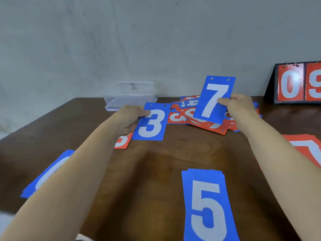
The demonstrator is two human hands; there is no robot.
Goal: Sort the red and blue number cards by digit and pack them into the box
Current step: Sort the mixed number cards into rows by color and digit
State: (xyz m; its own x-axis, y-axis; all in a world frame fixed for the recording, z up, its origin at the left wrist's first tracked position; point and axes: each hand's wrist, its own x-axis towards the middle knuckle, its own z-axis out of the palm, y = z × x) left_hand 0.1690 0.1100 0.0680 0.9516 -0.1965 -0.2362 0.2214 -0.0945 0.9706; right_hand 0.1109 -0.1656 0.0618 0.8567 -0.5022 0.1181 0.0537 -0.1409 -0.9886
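1. The left hand [132, 119] pinches the blue 3 card [151, 122] at its left edge. The thumb lies on the printed face and the fingers are curled behind it.
2. The blue 3 card faces the camera with its punched holes at the top. It is just right of the left hand and covers part of a red card [121, 142] lying on the surface [165, 153]. Whether its lower edge touches the wood cannot be told.
3. The right hand [241, 106] grips the blue 7 card [215, 100] at its right edge, thumb on the front and fingers behind.
4. The blue 7 card is raised and leans slightly to the right. It is held over the mixed pile [184, 117] of red and blue cards, which lies between the two hands and towards the far edge of the surface.
5. The clear box [132, 100] stands against the wall beyond the left hand, well apart from both held cards.
6. A blue 5 stack [206, 206] lies near the front edge, between the forearms.
7. A blue 0 card [46, 174] lies partly under the left forearm, and a red 7 stack [309, 150] lies beside the right forearm.
8. A flip scoreboard [295, 84] showing red 0 and 9 stands at the far right.
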